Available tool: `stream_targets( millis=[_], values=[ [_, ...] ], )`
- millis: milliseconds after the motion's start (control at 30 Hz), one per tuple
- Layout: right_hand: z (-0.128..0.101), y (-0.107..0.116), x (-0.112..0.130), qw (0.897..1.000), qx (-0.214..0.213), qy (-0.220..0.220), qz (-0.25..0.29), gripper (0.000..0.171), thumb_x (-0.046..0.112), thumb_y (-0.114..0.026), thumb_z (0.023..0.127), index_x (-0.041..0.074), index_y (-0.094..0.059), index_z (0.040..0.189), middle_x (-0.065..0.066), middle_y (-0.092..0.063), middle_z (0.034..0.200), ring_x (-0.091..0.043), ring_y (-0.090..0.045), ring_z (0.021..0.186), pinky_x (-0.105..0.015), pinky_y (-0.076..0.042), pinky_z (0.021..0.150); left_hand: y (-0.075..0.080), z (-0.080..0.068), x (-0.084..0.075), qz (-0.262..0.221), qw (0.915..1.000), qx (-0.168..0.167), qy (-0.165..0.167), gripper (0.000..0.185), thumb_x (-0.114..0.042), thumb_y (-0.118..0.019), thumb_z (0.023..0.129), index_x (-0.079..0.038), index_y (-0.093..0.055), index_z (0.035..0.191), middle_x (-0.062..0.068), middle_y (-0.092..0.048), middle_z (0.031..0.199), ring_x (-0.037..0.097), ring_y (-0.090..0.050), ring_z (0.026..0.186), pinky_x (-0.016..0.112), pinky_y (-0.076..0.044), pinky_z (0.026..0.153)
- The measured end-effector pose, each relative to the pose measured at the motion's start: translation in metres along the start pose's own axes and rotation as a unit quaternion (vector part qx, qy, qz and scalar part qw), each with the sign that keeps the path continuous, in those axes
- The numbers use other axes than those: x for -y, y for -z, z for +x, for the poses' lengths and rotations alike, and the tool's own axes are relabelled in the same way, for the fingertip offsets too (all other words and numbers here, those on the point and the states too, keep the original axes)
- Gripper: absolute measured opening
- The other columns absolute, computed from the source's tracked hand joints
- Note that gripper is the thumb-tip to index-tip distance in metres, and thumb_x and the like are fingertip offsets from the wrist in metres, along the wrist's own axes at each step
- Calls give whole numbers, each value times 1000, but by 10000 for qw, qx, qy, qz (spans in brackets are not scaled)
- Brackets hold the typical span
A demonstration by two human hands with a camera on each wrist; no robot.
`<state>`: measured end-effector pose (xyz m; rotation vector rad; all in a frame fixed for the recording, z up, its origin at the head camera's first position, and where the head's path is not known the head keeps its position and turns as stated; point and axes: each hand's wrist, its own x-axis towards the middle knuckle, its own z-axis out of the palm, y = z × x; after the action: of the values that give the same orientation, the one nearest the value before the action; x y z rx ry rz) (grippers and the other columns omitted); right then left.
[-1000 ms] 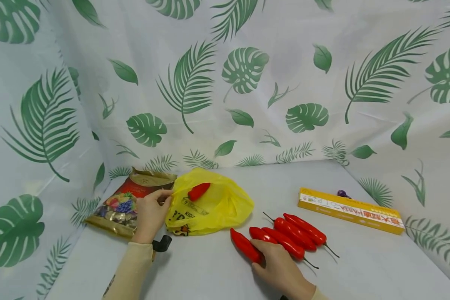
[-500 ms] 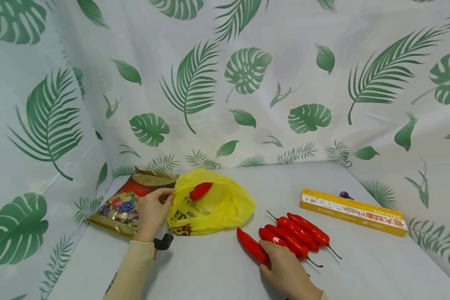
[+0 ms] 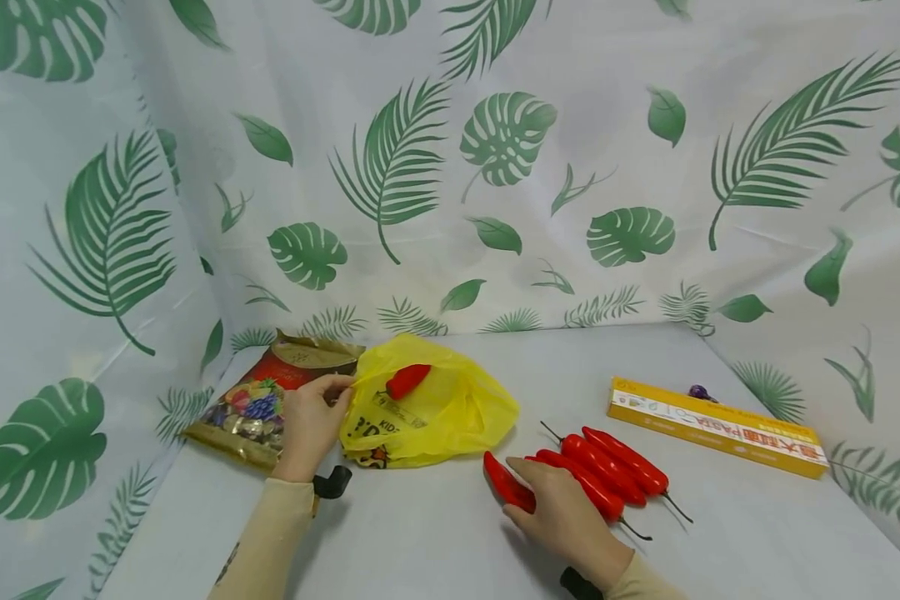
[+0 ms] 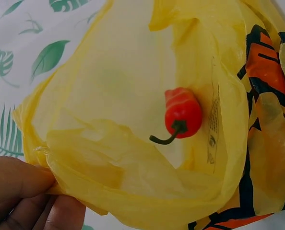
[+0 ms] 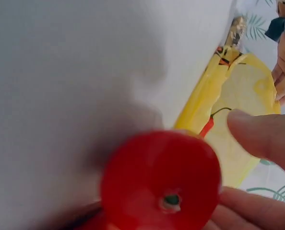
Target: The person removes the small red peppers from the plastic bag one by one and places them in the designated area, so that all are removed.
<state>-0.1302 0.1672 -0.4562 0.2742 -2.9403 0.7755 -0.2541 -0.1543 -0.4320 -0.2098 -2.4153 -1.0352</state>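
Note:
At the left, my left hand (image 3: 313,429) pinches the edge of a yellow plastic bag (image 3: 457,425), its thumb and fingers at the rim. The bag's mouth gapes in the left wrist view, and a red chili pepper (image 4: 183,112) with a green stem lies inside. Near the front, my right hand (image 3: 570,517) holds another red chili pepper (image 3: 506,483) between thumb and fingers, its tip pointing toward the bag. That pepper's stem end (image 5: 161,182) looms close in the right wrist view. Beside the hand lie several more red peppers (image 3: 603,471) in a row, partly covered by it.
A gold and red food packet (image 3: 258,404) lies behind the left hand, against the bag. A long yellow pasta box (image 3: 716,427) rests at the right, with a small purple item (image 3: 699,392) behind it. Leaf-printed cloth (image 3: 450,167) walls the back and sides.
The right hand has shifted slightly away from the person and now covers more of the held pepper and the short one beside it. The left hand keeps its pinch; the head view has turned slightly.

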Motion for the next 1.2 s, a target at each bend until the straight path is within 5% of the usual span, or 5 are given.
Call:
stream_targets(
  millis=[267,633,800,1033,1200],
  values=[
    [58,-9,10,9954,302,669,615,57,22,-86,86,1,-68,135,-14,-73,131,-27,-75,105,-44,-63,89,0,3,0,24,10000,51,-30,13,-12,-77,94,-9,-82,106,10,-82,94,23,-76,79,34,-59,67],
    [133,-27,46,9926,645,507,900,54,24,-80,92,-4,-66,136,-20,-70,134,-35,-70,117,-51,-58,101,-1,8,-1,-172,9997,136,62,11,-11,-76,94,-10,-82,104,10,-81,94,22,-76,80,23,-55,57],
    [165,-40,61,9929,555,217,1033,50,29,-77,94,-8,-68,127,-24,-72,127,-36,-69,116,-51,-56,102,2,9,0,-216,9996,159,107,12,-11,-75,95,-10,-81,105,11,-81,95,23,-76,78,22,-52,53],
    [202,-68,74,9929,225,-623,986,45,42,-77,93,0,-71,106,-12,-74,93,-24,-64,81,-38,-57,81,1,7,4,-234,9995,187,63,12,-11,-75,95,-10,-81,105,10,-81,95,22,-76,79,21,-53,55],
    [213,-85,82,9875,80,-1142,1084,53,50,-75,92,1,-68,109,-12,-72,99,-25,-63,88,-40,-57,89,1,7,3,-230,9994,231,127,13,-11,-75,96,-10,-81,107,10,-81,96,22,-75,78,23,-56,57]
  ],
)
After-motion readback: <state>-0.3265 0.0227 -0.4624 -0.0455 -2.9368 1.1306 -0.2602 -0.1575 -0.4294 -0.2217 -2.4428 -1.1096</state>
